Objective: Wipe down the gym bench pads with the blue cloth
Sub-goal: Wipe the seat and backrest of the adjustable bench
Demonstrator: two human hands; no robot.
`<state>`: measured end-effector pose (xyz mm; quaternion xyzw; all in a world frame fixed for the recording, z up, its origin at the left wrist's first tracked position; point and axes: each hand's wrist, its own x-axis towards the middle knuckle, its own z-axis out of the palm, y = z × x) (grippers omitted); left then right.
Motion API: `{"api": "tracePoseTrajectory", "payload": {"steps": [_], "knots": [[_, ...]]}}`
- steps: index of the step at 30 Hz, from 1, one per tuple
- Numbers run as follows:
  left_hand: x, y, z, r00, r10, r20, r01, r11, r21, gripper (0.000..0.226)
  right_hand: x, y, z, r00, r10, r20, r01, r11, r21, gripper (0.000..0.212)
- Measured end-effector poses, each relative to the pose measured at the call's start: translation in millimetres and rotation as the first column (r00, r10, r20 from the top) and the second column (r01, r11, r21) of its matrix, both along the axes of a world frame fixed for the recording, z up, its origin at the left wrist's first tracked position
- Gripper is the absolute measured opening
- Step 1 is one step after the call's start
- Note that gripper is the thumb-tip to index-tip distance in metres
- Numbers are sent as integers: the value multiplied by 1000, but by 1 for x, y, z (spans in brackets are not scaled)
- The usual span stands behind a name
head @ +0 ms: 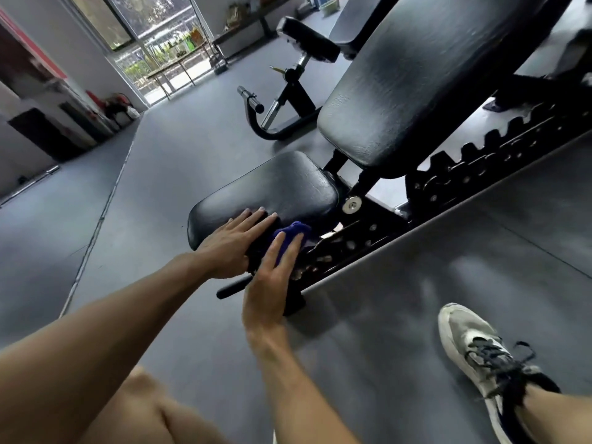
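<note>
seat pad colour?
Black, slightly glossy seat pad, clearest in the head view.

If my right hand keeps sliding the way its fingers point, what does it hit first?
Probably the blue cloth bunched just past the right hand's fingertips, against the seat pad's side; depth is uncertain.

Bare forearms, bare knee, white sneaker with black laces and dark heel.

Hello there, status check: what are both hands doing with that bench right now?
Left hand flat on seat pad. Right hand pressing blue cloth against the pad's near side. Back pad untouched. Nothing in the way.
</note>
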<state>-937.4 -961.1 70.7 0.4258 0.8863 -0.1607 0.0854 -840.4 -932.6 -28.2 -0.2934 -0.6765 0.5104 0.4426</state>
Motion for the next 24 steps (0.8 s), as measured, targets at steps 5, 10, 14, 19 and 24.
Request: {"api": "tracePoseTrajectory", "payload": {"steps": [5,10,14,19,24], "knots": [[-15,-20,-3,996,-87,24,86,995,59,114,-1,21,-13,995,-12,98,-2,990,138,81],[-18,-34,-6,992,-127,7,125,984,129,104,0,37,-26,994,-72,79,54,977,208,70],[-28,-57,-17,995,-24,-100,41,986,163,104,-14,79,-21,988,-145,43,128,952,277,74],[-47,-90,-27,989,25,-143,15,962,272,102,-17,62,-30,998,3,60,-32,873,486,64],[-55,-98,-27,991,-25,-128,65,947,316,104,-45,-8,-12,927,288,239,-369,605,705,54]]}}
